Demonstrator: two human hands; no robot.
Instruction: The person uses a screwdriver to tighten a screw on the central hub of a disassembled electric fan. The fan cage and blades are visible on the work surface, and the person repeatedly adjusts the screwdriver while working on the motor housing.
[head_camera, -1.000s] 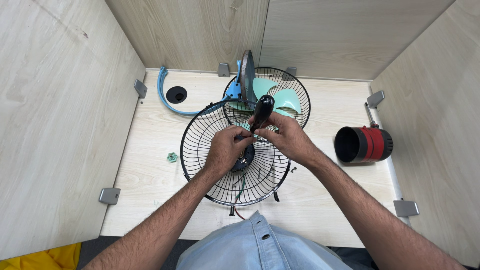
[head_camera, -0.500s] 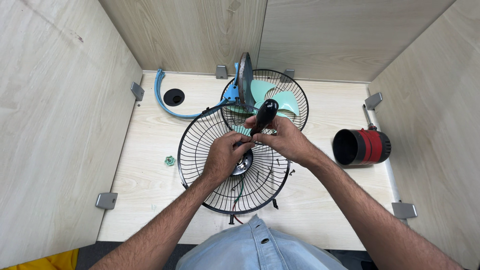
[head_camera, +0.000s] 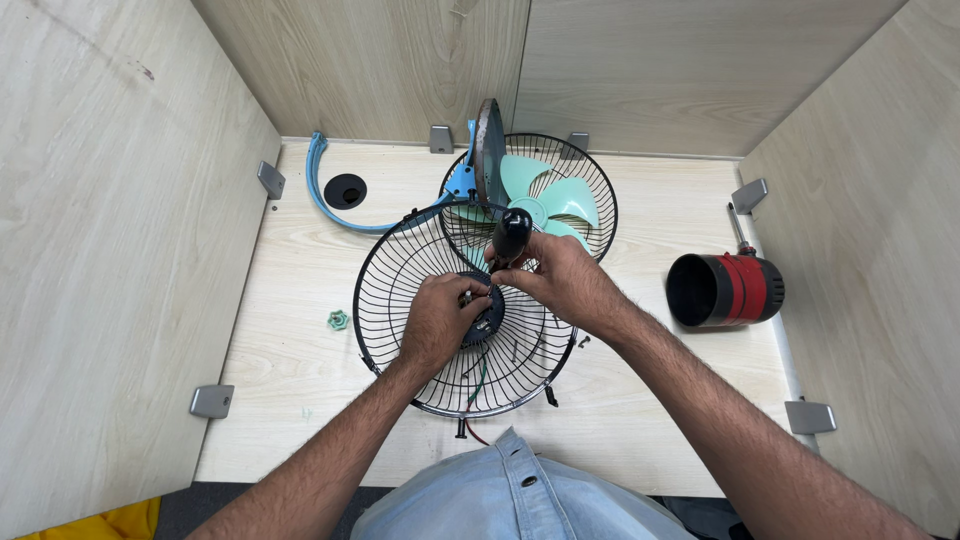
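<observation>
Head view, right hand (head_camera: 565, 283) grip closed on screwdriver (head_camera: 510, 236), left hand (head_camera: 437, 322) steadying wire guard (head_camera: 400, 270)

the wire guard (head_camera: 420, 300) lies mid-counter (head_camera: 640, 420). behind it and touching stands a second guard (head_camera: 585, 175) with the fan blade (head_camera: 545, 200) in it. left of the wire guard lies a small nut (head_camera: 338, 320); right, well apart, a cylinder (head_camera: 725, 290) on its side.

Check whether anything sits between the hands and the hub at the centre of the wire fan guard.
Nothing visible does. The left hand already rests on the dark hub of the wire fan guard, and the right hand holds a black-handled screwdriver right over it. The green nut lies apart on the table.
</observation>
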